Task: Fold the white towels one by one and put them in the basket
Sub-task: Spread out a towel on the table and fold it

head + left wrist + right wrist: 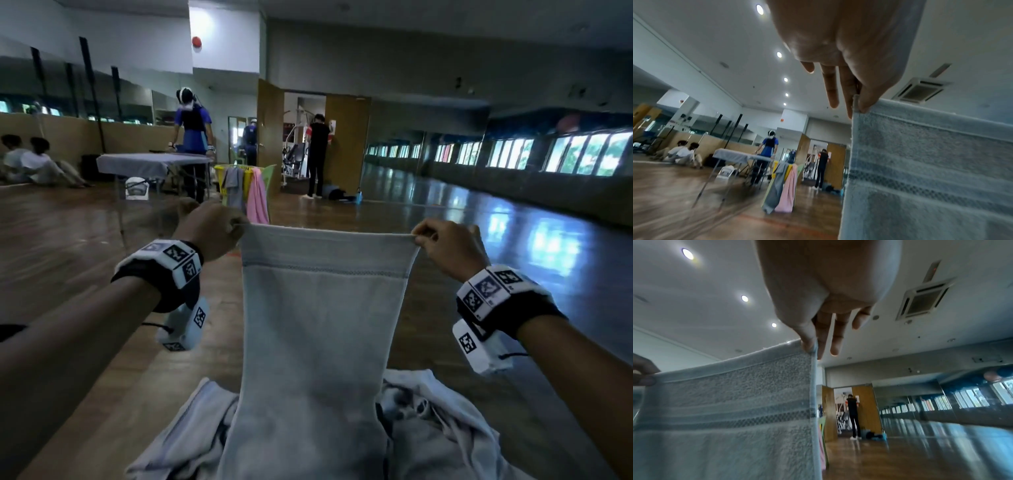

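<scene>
A white towel (322, 325) with a woven band near its top hangs stretched flat in front of me. My left hand (236, 228) pinches its top left corner between thumb and forefinger, and my right hand (419, 238) pinches the top right corner the same way. The left wrist view shows the left hand (856, 104) pinching the towel (931, 178), other fingers extended. In the right wrist view the right hand (812, 348) pinches the towel (731, 402). Its lower end runs down onto a heap of more white towels (442, 428). A yellow and green basket (246, 171) stands beyond.
Grey and pink cloths (257, 202) hang over the basket. A covered folding table (154, 161) stands at the back left with a person (193, 137) behind it. Two people sit on the floor at far left, another stands by the wooden doors (346, 137). Wooden floor all round.
</scene>
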Demonstrator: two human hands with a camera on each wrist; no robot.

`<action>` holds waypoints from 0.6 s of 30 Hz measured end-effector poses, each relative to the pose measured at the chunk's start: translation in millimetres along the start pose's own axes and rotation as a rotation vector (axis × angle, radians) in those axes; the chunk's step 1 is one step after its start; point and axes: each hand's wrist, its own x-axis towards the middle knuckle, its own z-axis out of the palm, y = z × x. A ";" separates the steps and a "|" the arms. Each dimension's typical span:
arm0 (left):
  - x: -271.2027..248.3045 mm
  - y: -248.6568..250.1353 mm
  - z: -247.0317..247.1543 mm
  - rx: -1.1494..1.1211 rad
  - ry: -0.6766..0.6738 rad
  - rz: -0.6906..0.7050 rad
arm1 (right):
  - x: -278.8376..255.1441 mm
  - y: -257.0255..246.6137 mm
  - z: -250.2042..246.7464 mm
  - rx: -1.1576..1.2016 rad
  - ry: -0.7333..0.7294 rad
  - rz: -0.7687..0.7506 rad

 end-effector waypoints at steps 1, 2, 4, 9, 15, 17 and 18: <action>-14.6 -5.2 18.3 0.034 -0.031 -0.015 | -13.4 6.2 16.4 -0.004 -0.054 0.013; -38.3 -7.4 40.2 0.043 -0.091 -0.026 | -35.7 12.7 37.5 -0.008 -0.125 0.027; -81.9 -10.0 78.1 0.030 -0.231 -0.051 | -73.9 25.9 72.8 0.015 -0.227 0.018; -211.9 1.7 147.5 0.167 -0.529 -0.038 | -185.5 46.6 145.0 -0.030 -0.455 -0.072; -307.9 -1.8 196.0 0.024 -0.595 -0.068 | -267.6 69.3 208.6 -0.064 -0.634 -0.110; -321.9 -2.2 203.5 0.017 -0.634 0.001 | -280.2 70.3 216.7 -0.117 -0.677 -0.124; -324.9 -3.2 205.6 0.013 -0.624 0.020 | -283.4 70.1 218.9 -0.144 -0.689 -0.134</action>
